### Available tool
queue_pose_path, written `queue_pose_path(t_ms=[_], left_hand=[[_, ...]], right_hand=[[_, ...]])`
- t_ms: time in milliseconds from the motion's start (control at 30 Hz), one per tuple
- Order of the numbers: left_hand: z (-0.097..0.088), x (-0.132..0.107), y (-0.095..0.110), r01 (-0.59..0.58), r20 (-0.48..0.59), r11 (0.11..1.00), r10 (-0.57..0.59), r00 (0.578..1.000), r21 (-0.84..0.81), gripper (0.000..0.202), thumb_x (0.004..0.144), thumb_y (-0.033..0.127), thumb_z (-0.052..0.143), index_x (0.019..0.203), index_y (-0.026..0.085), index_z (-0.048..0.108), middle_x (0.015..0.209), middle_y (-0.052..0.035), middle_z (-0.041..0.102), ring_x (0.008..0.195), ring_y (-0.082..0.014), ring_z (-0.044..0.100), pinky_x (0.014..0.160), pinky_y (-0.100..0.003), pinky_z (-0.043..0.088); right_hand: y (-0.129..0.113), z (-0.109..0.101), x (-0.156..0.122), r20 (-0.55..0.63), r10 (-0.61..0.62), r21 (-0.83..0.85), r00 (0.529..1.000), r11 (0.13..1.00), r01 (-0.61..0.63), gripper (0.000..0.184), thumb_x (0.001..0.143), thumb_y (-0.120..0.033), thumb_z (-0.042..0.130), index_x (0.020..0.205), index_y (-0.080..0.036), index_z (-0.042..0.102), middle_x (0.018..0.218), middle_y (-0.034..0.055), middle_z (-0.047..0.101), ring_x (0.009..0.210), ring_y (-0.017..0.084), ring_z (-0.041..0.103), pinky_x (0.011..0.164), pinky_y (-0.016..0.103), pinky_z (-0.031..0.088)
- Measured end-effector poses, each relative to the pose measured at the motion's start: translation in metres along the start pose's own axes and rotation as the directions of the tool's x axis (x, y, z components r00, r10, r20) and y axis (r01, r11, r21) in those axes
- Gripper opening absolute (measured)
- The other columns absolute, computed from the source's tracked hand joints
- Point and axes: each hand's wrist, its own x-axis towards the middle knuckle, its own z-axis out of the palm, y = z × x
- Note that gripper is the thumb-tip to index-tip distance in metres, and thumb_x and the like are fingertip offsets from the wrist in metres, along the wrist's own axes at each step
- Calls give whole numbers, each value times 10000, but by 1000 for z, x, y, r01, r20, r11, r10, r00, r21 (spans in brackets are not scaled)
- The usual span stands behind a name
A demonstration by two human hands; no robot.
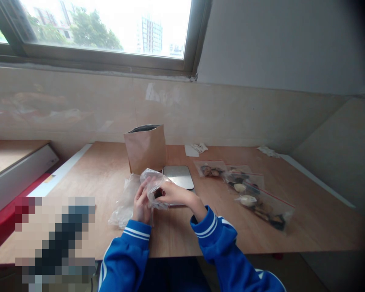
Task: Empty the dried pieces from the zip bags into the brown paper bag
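A thin clear plastic bag [154,177] stands between my hands over the table, in front of a flat scale. My left hand [142,200] is closed around the bag's left side from outside. My right hand [174,194] reaches into the bag's mouth, its fingers bent around a small dark brown piece [158,193]. The film and fingers partly cover that piece, so its kind cannot be made out. Directly behind is the scale [179,177] with its silver plate. More crumpled clear plastic [123,209] lies beside my left wrist.
A brown paper pouch [146,150] stands upright, its top open, behind the hands. Several red-edged zip bags [263,205] with dark and pale pieces lie to the right. White paper [191,151] rests near the wall. A blurred-out patch covers the lower left.
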Motion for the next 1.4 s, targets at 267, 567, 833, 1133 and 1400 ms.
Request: queue_pose_path(t_ms=[267, 567, 833, 1133, 1400], left_hand=[[-1, 2, -1, -3, -6, 999, 2, 1000, -40, 383, 766, 243, 679, 1147, 213, 651, 1132, -80, 695, 1063, -240, 644, 942, -356, 507], [0, 6, -7, -39, -101, 999, 41, 994, 13, 346, 748, 361, 712, 1013, 140, 702, 941, -73, 739, 862, -200, 694, 810, -303, 550], [-7, 9, -4, 26, -149, 998, -33, 988, -51, 267, 813, 264, 659, 1065, 182, 692, 1031, -64, 728, 929, -185, 689, 848, -284, 550], [-9, 13, -4, -11, -227, 998, -4, 974, -68, 285, 878, 222, 580, 1160, 221, 621, 1165, -58, 676, 1027, -150, 655, 902, -273, 529], [-14, 13, -5, 32, -220, 999, -36, 975, -23, 327, 817, 307, 665, 1140, 252, 653, 1160, -72, 683, 1139, -214, 607, 887, -304, 547]], right_hand=[[6, 3, -3, 3, 24, 91, 1000, 996, -24, 114, 788, -131, 582, 874, -179, 638, 878, 17, 669, 765, 152, 598, 712, 261, 467], [6, 17, -1, -78, 98, 241, 992, 967, -77, 73, 789, -194, 607, 848, -154, 593, 816, 4, 624, 695, 128, 551, 609, 225, 433], [11, 33, 3, -237, 87, 286, 968, 958, -17, 200, 767, -118, 588, 956, -177, 609, 935, 21, 649, 798, 149, 593, 719, 258, 467], [21, 21, 0, -595, 251, 525, 763, 841, 132, 211, 795, -281, 643, 981, -189, 607, 977, 58, 660, 937, 186, 628, 868, 326, 509], [-19, -65, 48, -861, -30, 178, 507, 917, 357, 214, 867, -335, 593, 1026, -207, 531, 1045, 72, 626, 986, 170, 618, 901, 317, 513]])
